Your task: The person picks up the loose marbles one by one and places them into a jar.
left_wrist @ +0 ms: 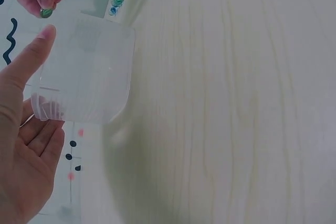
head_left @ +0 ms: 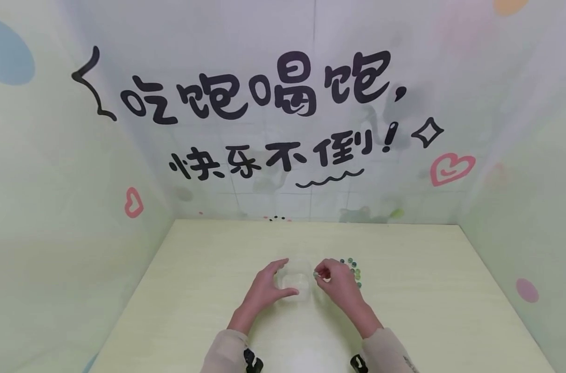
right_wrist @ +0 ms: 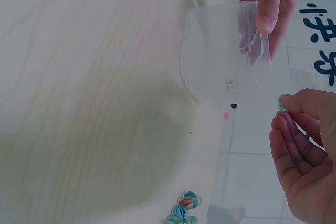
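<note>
A clear plastic container stands on the table, its open top up and its side walls see-through. My left hand grips it from the left, thumb on the near side of the rim and fingers round the far side, as the right wrist view also shows. Between thumb and fingertips, my right hand pinches a green glass marble. That marble is just to the right of the container, at about rim height in the left wrist view.
Several loose glass marbles, green and blue, lie on the pale wood-grain table right beside and behind my right hand. A printed backdrop with black lettering rises at the table's back edge, and pale walls stand on both sides.
</note>
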Tool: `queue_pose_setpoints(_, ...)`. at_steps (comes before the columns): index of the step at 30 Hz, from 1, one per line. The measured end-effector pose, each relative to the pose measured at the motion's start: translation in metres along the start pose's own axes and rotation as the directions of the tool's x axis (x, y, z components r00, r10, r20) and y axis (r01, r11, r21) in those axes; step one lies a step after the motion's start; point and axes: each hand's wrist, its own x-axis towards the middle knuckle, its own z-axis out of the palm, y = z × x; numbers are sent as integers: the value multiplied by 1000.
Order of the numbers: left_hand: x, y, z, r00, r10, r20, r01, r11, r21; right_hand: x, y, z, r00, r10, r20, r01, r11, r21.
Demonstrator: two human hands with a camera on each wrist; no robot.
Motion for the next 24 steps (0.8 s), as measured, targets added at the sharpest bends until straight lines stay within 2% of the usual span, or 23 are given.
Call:
queue_pose_setpoints(10, -1, -3, 1, 1000, 15, -7, -15, 999, 30, 10, -13, 16, 999, -34, 34, 33, 999, 8)
queue_pose_setpoints(24, 1, 0, -1, 1000, 7, -2, -7, 1000, 19, 21, -20, 24, 997, -40, 67, 40, 999, -1)
